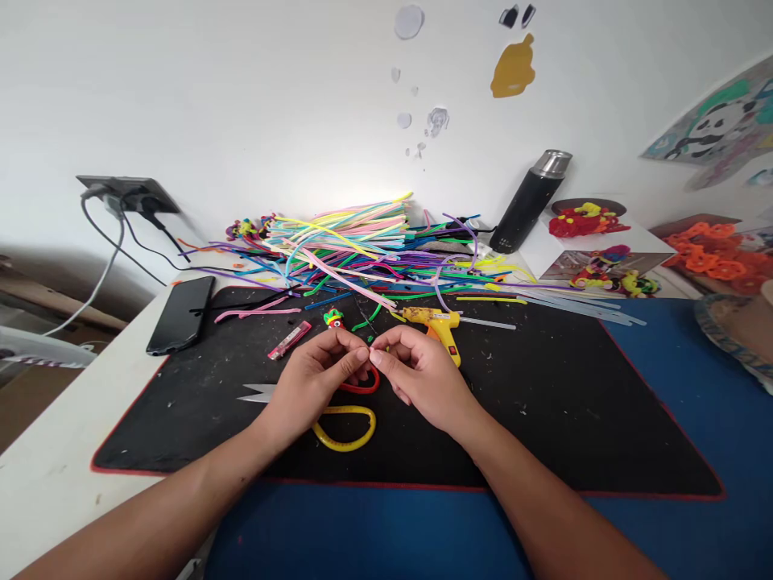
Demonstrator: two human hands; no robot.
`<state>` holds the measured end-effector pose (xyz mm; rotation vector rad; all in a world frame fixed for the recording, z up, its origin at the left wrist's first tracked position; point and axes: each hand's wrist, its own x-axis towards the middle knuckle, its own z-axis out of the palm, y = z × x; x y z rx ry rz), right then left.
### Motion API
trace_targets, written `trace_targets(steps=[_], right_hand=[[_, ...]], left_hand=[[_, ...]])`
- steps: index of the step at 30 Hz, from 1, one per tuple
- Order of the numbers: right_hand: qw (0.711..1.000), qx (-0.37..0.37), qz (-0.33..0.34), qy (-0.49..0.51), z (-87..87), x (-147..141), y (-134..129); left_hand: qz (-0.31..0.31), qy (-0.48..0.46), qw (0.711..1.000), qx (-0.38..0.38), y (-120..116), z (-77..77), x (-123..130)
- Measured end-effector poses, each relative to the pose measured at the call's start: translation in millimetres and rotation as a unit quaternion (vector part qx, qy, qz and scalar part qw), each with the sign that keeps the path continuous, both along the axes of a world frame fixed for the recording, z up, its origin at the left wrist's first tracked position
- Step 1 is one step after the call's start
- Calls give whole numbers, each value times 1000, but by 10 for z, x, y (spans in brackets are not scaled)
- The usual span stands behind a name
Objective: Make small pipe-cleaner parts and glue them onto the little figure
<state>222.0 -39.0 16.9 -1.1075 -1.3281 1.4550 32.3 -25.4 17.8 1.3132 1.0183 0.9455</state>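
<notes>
My left hand and my right hand meet above the black mat, thumbs and forefingers pinched together tip to tip. Whatever sits between the fingertips is too small to make out. A thin dark strand rises just behind them; I cannot tell whether it is held. Under my left hand lie scissors with one yellow and one red handle loop, blades pointing left. A small red figure with a green and yellow top is partly hidden behind my left fingers. Beyond my right hand lies a yellow glue gun with a clear glue stick.
Pipe cleaners of many colours are heaped along the wall. A pink lighter-like object and a black phone lie left. At the right stand a black flask, a white box and orange pieces. The black mat has scraps on it.
</notes>
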Motion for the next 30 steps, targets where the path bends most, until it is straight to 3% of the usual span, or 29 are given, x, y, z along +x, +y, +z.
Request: trace_targets(steps=[16,30], right_hand=[[995,-63,32,75,45,-3,-18],[988,-97,60,104,61,-20,-29]], left_hand=[[1,-89,995,-36,-34,-39,-20],[-22,-143,986,-84,-24,39,8]])
